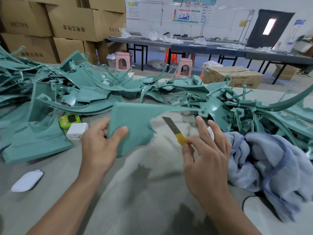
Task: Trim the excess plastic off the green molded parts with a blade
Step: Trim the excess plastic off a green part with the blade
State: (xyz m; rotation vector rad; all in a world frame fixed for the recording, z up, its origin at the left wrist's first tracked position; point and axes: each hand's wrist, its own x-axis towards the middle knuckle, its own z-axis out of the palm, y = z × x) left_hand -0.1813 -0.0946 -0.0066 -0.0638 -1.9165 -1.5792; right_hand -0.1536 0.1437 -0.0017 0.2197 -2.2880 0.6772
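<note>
While a green timer (70, 121) sits on the counter (135, 192) at left, the left hand (100, 146) grips a green molded part (135, 122) raised above the counter. The right hand (206, 150) pinches a blade (170, 124) by its yellow-taped end, tip near the part's ragged edge. A blue cloth (271, 167) lies rightmost.
</note>
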